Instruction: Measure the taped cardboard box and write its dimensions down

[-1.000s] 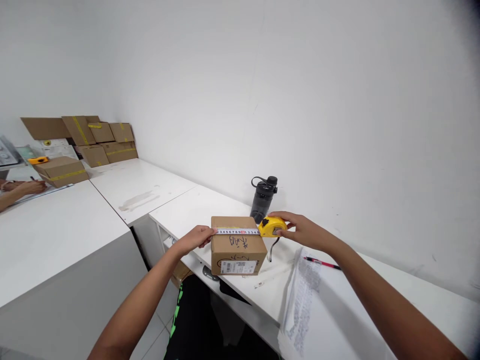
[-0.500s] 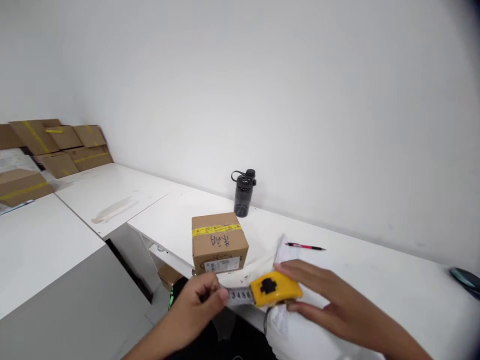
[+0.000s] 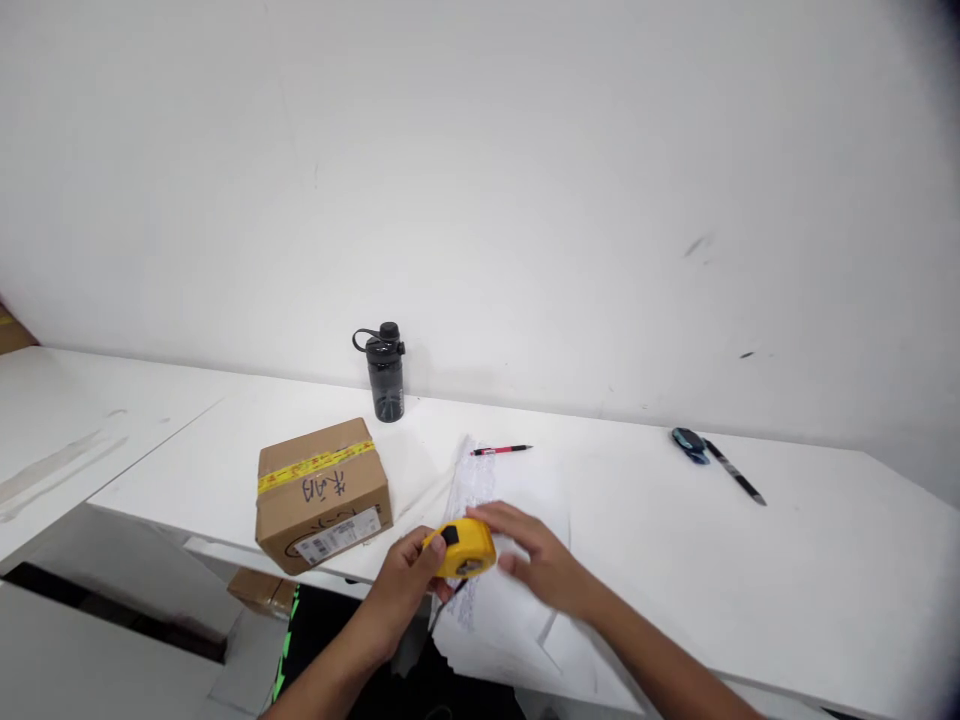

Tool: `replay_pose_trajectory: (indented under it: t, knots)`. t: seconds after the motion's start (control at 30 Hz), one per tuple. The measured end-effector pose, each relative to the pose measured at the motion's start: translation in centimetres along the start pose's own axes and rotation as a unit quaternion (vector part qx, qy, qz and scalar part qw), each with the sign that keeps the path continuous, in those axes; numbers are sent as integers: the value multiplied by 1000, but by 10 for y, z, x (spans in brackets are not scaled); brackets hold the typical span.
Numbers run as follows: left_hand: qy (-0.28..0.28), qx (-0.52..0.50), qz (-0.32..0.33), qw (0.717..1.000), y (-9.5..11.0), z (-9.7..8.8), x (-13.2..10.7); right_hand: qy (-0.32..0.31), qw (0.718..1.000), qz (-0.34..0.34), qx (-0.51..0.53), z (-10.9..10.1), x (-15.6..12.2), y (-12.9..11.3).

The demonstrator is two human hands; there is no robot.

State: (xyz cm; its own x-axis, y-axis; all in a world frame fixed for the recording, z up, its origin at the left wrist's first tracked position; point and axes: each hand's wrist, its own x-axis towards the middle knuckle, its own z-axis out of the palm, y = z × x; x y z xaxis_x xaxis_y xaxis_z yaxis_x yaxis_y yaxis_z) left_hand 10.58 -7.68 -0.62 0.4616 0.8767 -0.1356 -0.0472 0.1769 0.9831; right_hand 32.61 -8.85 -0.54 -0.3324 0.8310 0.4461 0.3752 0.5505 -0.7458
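Note:
My left hand (image 3: pixel 409 572) grips a yellow tape measure (image 3: pixel 471 546) by its front end, thumb on the case near a black part. No blade shows now; the front end is partly covered by the fingers. Beside the case is my right hand (image 3: pixel 536 553), slightly blurred, with fingers and thumb apart. Its fingertips reach the tape measure's upper edge; whether they press on it I cannot tell. Below the case hangs a dark strap. Under both hands lie white papers (image 3: pixel 517 610) with handwriting. A taped cardboard box (image 3: pixel 322 492) with a label sits to the left.
A dark water bottle (image 3: pixel 387 380) stands behind the box near the wall. A red and black pen (image 3: pixel 501 450) lies across the top of the papers. Farther right are a dark teal object (image 3: pixel 690 444) and a black marker-like stick (image 3: pixel 735 472). Another carton (image 3: pixel 259 590) sits below the desk (image 3: pixel 750 580).
The blade pulled out between my hands is no longer visible. My left hand now holds the case, and my right hand's grip has loosened. The view has swung right.

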Motion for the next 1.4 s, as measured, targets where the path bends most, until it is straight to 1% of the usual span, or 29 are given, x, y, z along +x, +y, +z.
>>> replay_pose_trajectory:
  t: [0.03,0.07,0.1,0.13,0.2,0.23,0.3,0.37,0.47,0.53,0.6,0.67,0.77,0.83,0.93,1.03,1.13,1.27,1.4]
  knots:
    - [29,30,17,999,-3,-1,10,17,998,49,-20,-10,10,16]
    - [51,59,36,996,-7,-2,19,62,988,117,-78,-20,20,33]
    - [66,85,57,993,-10,-4,29,91,966,182,-161,-31,30,51]
    - [73,106,77,989,-14,-7,37,91,939,237,-232,-41,39,68]
    - [73,130,109,983,-21,-12,53,86,926,266,-253,-56,53,95]
    - [74,134,119,981,-24,-14,60,82,926,270,-252,-60,57,105]
    - [90,131,128,979,-31,-17,70,88,932,262,-235,-63,61,116]
    - [122,119,126,977,-36,-18,75,112,937,252,-215,-59,59,116]
    - [158,101,120,975,-39,-19,76,159,945,236,-162,-45,50,105]
    - [153,98,111,977,-39,-19,75,188,953,225,-78,-31,42,96]
    - [134,103,101,980,-38,-20,74,208,952,223,12,-15,34,90]
    - [121,108,93,982,-38,-20,73,199,951,227,68,-2,28,88]
    - [130,114,84,981,-38,-19,72,145,954,236,113,6,23,91]
    - [135,117,81,981,-38,-18,71,127,952,257,113,7,23,92]
    - [131,119,74,981,-35,-17,67,130,946,296,35,6,24,90]
    - [129,114,64,983,-33,-17,66,126,945,301,-7,6,25,85]
    - [125,105,61,985,-36,-18,67,124,947,296,-13,8,24,84]
    - [120,107,61,985,-43,-20,69,105,949,298,-10,7,23,85]
    - [121,106,59,985,-45,-20,69,115,945,306,-16,7,23,85]
